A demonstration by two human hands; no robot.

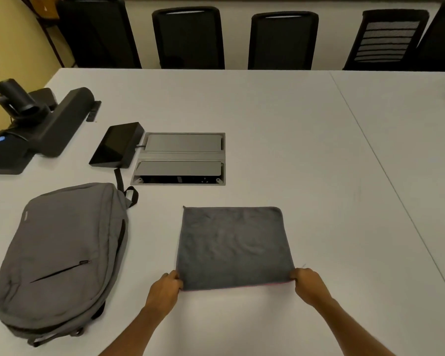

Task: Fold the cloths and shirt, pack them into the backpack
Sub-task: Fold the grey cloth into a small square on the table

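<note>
Black chairs (188, 37) are lined up behind a pale tabletop (306, 140). On it, a grey cloth (233, 247) is spread flat near the front edge. Its near left corner is pinched by the left hand (165, 291), and its near right corner is gripped by the right hand (310, 286). A grey backpack (59, 258) is laid flat well to the left of the cloth, zipped shut. Further back, a recessed cable box (180, 159), a small black console (117, 145) and a camera unit (34, 124) are seen.

Meeting room: long white table (267, 111), office chairs (189, 38), conference camera (18, 98), cable hatch (180, 159).
</note>
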